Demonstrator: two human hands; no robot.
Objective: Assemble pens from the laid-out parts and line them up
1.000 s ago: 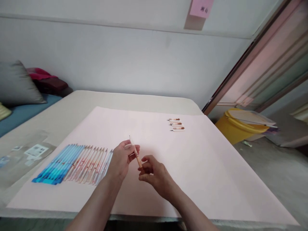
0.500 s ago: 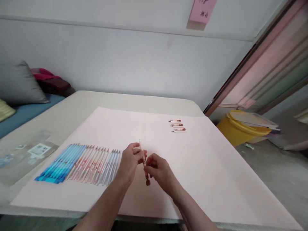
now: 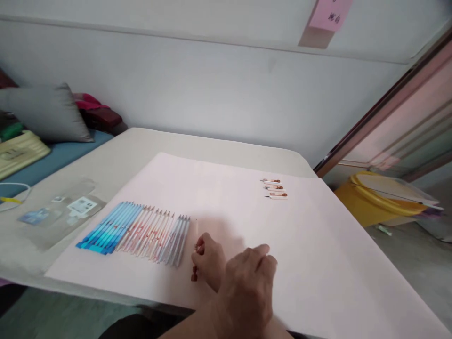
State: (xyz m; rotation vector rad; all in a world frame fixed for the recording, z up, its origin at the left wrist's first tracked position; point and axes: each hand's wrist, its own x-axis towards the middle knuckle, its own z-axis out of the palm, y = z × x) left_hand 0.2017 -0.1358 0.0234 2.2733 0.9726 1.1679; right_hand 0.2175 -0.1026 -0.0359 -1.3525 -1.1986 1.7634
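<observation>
My left hand [image 3: 209, 262] is low over the pink paper sheet [image 3: 233, 197], fingers pinched on an orange pen [image 3: 194, 275] with a brown end. The pen lies almost on the paper, just right of a row of several blue, pink and pale pens [image 3: 136, 230]. My right hand [image 3: 247, 288] is closer to me and partly covers the left one; I see its back, with its fingers curled under and hidden. Three short pen pieces [image 3: 274, 188] lie side by side at the far right of the sheet.
The sheet covers a beige table [image 3: 141, 143]. Clear plastic packaging [image 3: 67, 212] lies at its left. A grey pillow [image 3: 49, 113] and red cloth sit on a blue bed beyond. A yellow bucket [image 3: 363, 202] stands on the floor at right. A pink note [image 3: 330, 14] hangs on the wall.
Both hands dropped from mid-air to the paper near its front edge. The pen went from upright between both hands to lying low in my left hand beside the row. The camera turned left.
</observation>
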